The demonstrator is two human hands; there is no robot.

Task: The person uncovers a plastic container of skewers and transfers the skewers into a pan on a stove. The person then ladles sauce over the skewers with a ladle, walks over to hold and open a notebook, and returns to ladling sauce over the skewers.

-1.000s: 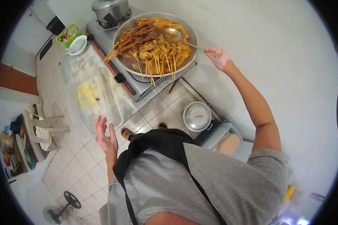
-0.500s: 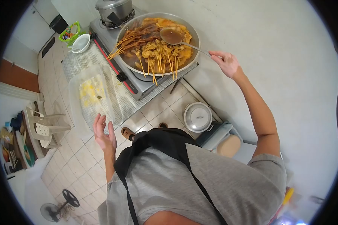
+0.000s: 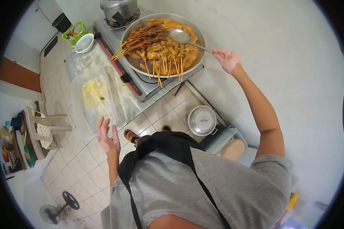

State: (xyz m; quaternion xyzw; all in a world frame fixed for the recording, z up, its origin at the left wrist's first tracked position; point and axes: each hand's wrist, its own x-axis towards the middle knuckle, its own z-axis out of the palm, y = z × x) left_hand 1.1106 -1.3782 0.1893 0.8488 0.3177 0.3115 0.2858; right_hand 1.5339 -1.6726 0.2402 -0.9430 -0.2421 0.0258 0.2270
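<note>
My right hand [image 3: 228, 61] is closed on the handle end of a metal ladle [image 3: 180, 36], whose bowl lies over the food in a wide round pan [image 3: 202, 51]. Skewered meat [image 3: 164, 53] fills the pan in brown sauce, with several sticks pointing over the near and left rim. Under the pan is a gas stove [image 3: 141, 89]. My left hand [image 3: 109, 139] hangs with fingers apart and nothing in it, near the lower end of a clear plastic container [image 3: 78, 103] that has yellow residue inside.
A lidded pot [image 3: 120, 11] sits on the stove's far burner. Left of it are a white bowl [image 3: 85, 42] and a green basket [image 3: 73, 32]. Below the table's right side are another lidded pot [image 3: 202, 120] and a plastic bin [image 3: 218, 139]. A white chair [image 3: 46, 129] stands left.
The ladle held sauce half a second ago; now its bowl looks emptied and sits slightly further right. My left hand has barely moved.
</note>
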